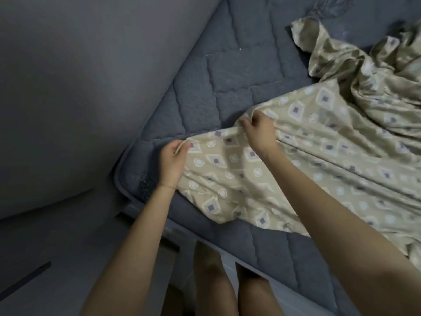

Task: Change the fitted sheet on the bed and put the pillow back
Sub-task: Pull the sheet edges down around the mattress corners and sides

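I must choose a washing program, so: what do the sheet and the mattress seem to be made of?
The sheet looks like thin, smooth woven cloth, perhaps satin or polyester: it shines softly and falls in fine folds. The mattress has a matte, slightly fuzzy blue-grey fabric cover, quilted with stitched lines; its filling is hidden.

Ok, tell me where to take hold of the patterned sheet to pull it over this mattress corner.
Grip the patterned sheet by its lifted hem, where the left hand and right hand pinch it, coming from above on the side facing the bare mattress corner. The rest lies flat or bunched farther off.
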`<state>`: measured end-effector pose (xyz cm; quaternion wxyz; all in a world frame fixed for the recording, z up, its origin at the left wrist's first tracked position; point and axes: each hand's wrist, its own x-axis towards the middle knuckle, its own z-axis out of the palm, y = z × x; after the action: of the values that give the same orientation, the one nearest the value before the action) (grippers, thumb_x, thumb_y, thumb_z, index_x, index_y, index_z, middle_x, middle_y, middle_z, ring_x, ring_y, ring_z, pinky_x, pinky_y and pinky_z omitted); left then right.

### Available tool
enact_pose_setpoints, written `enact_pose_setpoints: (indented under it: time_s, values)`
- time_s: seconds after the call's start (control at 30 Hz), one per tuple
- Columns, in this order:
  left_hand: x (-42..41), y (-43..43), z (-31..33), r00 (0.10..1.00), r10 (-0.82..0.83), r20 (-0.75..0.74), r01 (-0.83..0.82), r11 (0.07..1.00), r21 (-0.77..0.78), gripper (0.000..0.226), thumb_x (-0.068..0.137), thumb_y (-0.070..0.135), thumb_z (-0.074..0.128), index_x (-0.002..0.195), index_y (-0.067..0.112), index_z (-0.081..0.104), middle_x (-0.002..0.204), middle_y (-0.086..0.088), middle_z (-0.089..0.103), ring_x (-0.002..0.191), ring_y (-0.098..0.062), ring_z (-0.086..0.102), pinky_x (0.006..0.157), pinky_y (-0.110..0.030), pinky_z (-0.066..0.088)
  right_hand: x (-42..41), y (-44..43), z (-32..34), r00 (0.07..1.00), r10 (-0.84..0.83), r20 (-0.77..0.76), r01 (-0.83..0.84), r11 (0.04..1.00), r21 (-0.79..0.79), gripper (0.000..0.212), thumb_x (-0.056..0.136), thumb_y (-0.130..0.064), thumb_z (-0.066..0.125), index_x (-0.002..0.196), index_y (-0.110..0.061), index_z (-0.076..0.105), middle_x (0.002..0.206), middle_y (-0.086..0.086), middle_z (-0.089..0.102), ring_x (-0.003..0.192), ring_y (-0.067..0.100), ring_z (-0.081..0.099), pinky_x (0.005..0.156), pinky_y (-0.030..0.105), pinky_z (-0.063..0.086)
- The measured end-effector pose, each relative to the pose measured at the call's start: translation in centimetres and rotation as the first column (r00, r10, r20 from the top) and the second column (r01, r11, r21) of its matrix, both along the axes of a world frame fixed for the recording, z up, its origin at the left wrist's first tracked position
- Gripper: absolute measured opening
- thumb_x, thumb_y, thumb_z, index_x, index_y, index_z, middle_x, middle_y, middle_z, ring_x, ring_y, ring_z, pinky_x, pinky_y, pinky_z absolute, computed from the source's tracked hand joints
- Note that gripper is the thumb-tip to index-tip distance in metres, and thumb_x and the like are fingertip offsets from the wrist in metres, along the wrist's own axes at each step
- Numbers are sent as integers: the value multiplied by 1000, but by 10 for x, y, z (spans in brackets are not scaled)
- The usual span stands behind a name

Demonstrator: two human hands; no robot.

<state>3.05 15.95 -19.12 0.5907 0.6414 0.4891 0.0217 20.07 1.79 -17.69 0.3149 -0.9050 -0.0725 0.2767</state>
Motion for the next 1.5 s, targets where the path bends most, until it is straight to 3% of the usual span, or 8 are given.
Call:
enact_pose_setpoints:
  time_s: [0.23, 0.33, 0.53, 0.7, 0.87, 1.03, 1.23, 1.5]
  values:
    - [-18, 52, -9, 984, 171, 53, -176, 976, 125, 31, 98, 25, 56, 79, 1, 61, 69, 6, 50, 64, -3, 44, 61, -23, 38, 18, 123, 8, 997, 73, 21, -76, 942, 326, 31, 95, -17, 56, 69, -16, 38, 65, -1, 41, 64, 15, 40, 62, 36, 33]
    - [-28, 54, -14, 990, 140, 34, -142, 986, 86, 24, 100, 23, 53, 85, 8, 62, 88, -1, 69, 60, 4, 45, 60, -17, 38, 24, 141, -7, 989, 148, -15, -139, 957, 255, 38, 97, -13, 52, 65, -20, 33, 62, -4, 41, 57, 10, 38, 62, 33, 31]
    - [-51, 42, -25, 976, 205, -73, -193, 970, 147, 21, 101, 14, 49, 81, 6, 50, 67, 4, 48, 58, 1, 44, 59, -22, 37, 7, 117, -26, 970, 238, -51, -227, 960, 161, 22, 89, -29, 59, 96, -8, 61, 96, 10, 70, 89, 27, 66, 82, 39, 52]
    - [-62, 25, -13, 972, 222, -77, -224, 974, -25, 29, 100, 33, 52, 79, 14, 55, 75, 5, 59, 65, 4, 52, 63, -12, 44, -20, 81, -21, 954, 300, 5, -300, 954, -5, 30, 90, -41, 62, 99, -14, 52, 86, -1, 60, 78, 19, 56, 67, 32, 42]
    - [-109, 0, -13, 994, 87, -73, -91, 995, -45, 32, 98, 23, 56, 81, -3, 48, 81, -27, 57, 71, -16, 51, 70, -31, 43, -54, 54, -22, 864, 484, -139, -501, 854, -139, 32, 89, -45, 62, 93, -14, 57, 87, 0, 64, 78, 21, 61, 67, 39, 51]
    - [-128, -5, -5, 920, 391, 22, -392, 919, 54, 22, 98, 16, 57, 86, -2, 60, 78, -1, 61, 71, -5, 54, 66, -20, 46, -85, 25, -22, 816, 548, -184, -567, 820, -73, 37, 84, -56, 66, 84, -22, 54, 79, -10, 60, 64, 1, 58, 60, 28, 43]
    - [-172, 8, -25, 892, 442, -88, -403, 870, 283, 39, 93, 17, 58, 64, 2, 38, 61, -3, 32, 60, -11, 30, 56, -29, 26, -124, -8, -34, 650, 753, -98, -760, 642, -106, 72, 71, -73, 64, 125, -26, 55, 125, -2, 53, 120, 24, 43, 101, 41, 39]
    - [-217, -14, -45, 892, 420, -169, -434, 899, -55, 34, 97, 37, 57, 85, 6, 63, 81, -1, 64, 72, -7, 59, 64, -17, 49, -163, -10, -66, 661, 677, 324, -709, 705, -26, 19, 78, -20, 77, 84, -8, 63, 81, 10, 62, 77, 34, 57, 67, 36, 43]
